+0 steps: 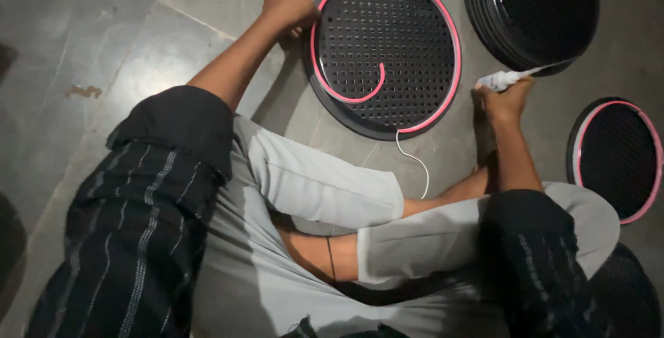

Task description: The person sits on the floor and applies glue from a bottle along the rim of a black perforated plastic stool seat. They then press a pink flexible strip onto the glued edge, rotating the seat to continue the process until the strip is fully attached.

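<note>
We see our left hand closed on the left edge of the round black grid. Our right hand, just right of the grid, grips a white tube. Bare floor lies left of it.

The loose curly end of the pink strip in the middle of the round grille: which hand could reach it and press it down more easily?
Probably the left hand: it rests on the black perforated round grille rim, free. The right hand holds a white tube.

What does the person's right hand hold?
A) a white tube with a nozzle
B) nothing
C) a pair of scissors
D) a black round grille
A: the right hand grips a white tube beside the round perforated panel edged with a pink strip.
</note>
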